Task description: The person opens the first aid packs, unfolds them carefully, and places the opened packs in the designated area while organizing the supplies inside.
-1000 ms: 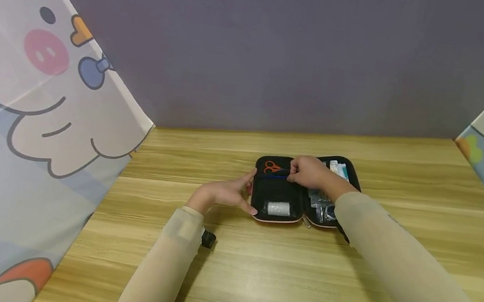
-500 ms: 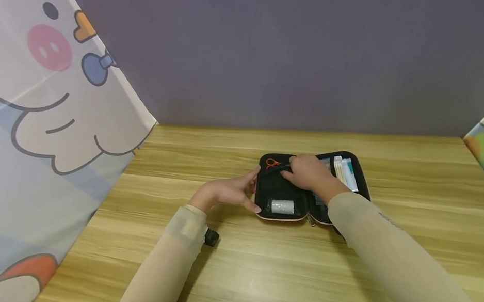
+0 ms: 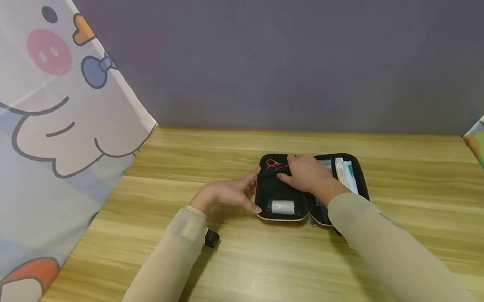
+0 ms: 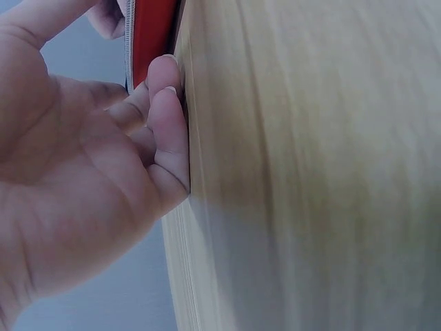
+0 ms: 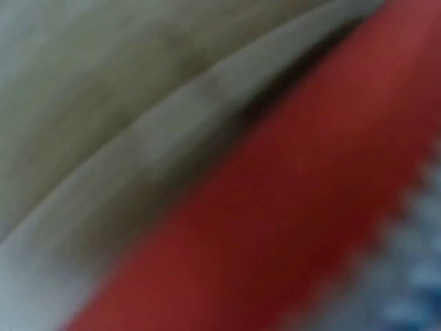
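A zip case lies unfolded on the wooden table, black inside. Its red outer wall shows in the left wrist view. My left hand holds the case's left side, thumb at the near corner, other fingers curled against the wall. Orange-handled scissors lie in the upper left of the case, their blades running under my right hand. That hand is over the upper middle of the case, thumb pointing left; its fingertips are mostly hidden. A wrapped white roll sits in the lower left half.
White packets and sticks fill the right half of the case, partly behind my right forearm. A zip pull hangs at the near edge. A grey wall stands behind the table. The right wrist view is blurred.
A second ago my right hand pinched near a blue edging beside the scissors; it has since spread lower and flatter over that spot, covering the edging. My left hand keeps its hold.
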A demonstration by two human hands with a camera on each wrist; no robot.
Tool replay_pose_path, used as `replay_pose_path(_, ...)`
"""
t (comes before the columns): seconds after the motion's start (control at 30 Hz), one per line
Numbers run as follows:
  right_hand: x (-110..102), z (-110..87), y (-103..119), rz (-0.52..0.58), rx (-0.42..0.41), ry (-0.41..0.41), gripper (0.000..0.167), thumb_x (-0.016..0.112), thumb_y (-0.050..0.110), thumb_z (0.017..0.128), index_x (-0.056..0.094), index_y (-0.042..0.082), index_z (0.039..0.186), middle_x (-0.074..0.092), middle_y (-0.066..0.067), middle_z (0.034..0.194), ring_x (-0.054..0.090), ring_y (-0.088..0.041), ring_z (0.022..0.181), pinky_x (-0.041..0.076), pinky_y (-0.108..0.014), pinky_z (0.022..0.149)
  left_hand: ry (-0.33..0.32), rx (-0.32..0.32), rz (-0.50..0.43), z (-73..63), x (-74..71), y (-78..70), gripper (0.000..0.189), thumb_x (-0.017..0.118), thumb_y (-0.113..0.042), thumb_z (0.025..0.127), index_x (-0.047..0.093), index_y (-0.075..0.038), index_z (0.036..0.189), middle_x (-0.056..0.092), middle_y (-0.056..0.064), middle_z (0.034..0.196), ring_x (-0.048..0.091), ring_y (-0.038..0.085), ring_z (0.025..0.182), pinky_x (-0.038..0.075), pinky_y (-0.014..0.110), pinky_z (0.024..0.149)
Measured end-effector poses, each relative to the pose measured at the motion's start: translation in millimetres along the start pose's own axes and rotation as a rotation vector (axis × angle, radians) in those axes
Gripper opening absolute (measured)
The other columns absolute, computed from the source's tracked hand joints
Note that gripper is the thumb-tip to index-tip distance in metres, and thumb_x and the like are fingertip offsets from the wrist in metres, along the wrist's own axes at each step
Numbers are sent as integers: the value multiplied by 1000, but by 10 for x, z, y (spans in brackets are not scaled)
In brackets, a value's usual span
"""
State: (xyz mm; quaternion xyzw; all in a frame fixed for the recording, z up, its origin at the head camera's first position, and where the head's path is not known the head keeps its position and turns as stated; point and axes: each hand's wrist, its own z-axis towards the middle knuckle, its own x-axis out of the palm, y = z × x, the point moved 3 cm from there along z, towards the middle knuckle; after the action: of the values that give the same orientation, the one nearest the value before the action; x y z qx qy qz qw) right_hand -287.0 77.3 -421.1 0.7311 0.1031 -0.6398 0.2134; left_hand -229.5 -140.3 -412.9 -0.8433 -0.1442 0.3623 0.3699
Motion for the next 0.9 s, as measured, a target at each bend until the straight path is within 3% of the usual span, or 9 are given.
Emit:
replay_pose_path(0.1, -2, 13, 16, -17, -3, 12, 76, 58, 57, 105, 52, -4, 150, 68, -25, 135, 72, -40, 115, 58, -55, 99, -4, -3, 7, -6, -6, 6, 129, 87, -28, 89, -11, -25, 172, 46, 11, 143, 42, 28, 141, 28, 49, 130)
replay_pose_path(0.27, -154, -77, -61, 151, -69, 18, 51, 59, 49, 108, 64, 1, 122, 68, -14, 95, 65, -26, 79, 53, -42, 76, -7, 1, 6, -11, -8, 3, 130, 87, -27, 88, -12, -23, 172, 46, 13, 142, 44, 28, 136, 29, 48, 129)
replay_pose_path(0.37, -335, -203, -164, 263, -97, 11, 39, 61, 41, 109, 65, 4, 120, 62, -7, 86, 56, -20, 69, 47, -39, 71, -10, 5, 2, -14, -5, 8, 129, 87, -27, 88, -10, -23, 172, 45, 14, 147, 43, 28, 140, 27, 48, 130)
replay_pose_path(0.53, -635, -471, -407, 295, -134, -21, 45, 62, 34, 109, 60, 0, 138, 66, -6, 90, 57, -18, 71, 50, -42, 75, 0, -11, -5, -21, -4, 29, 130, 88, -24, 89, -12, -25, 172, 42, 16, 153, 43, 28, 142, 29, 48, 130)
replay_pose_path(0.67, -785, -722, -704, 268, -108, -21, 52, 64, 33, 108, 54, 0, 147, 69, -7, 98, 59, -17, 76, 51, -43, 76, -3, 0, -31, -23, -8, 2, 130, 88, -22, 89, -12, -27, 172, 41, 18, 155, 43, 29, 142, 30, 50, 130)
replay_pose_path(0.8, -726, -981, -991, 268, -66, 73, 69, 67, 39, 106, 43, -3, 155, 69, -14, 111, 62, -21, 86, 52, -45, 79, 1, 3, -34, -11, -4, -12, 130, 88, -22, 88, -12, -27, 172, 38, 19, 159, 40, 30, 148, 27, 49, 131)
replay_pose_path(0.9, -578, -1138, -1149, 315, -55, 176, 92, 73, 45, 101, 29, -9, 161, 66, -24, 124, 67, -32, 105, 55, -53, 91, 6, 2, -27, -10, -9, -7, 131, 88, -23, 88, -13, -26, 172, 38, 19, 159, 39, 30, 149, 25, 48, 132)
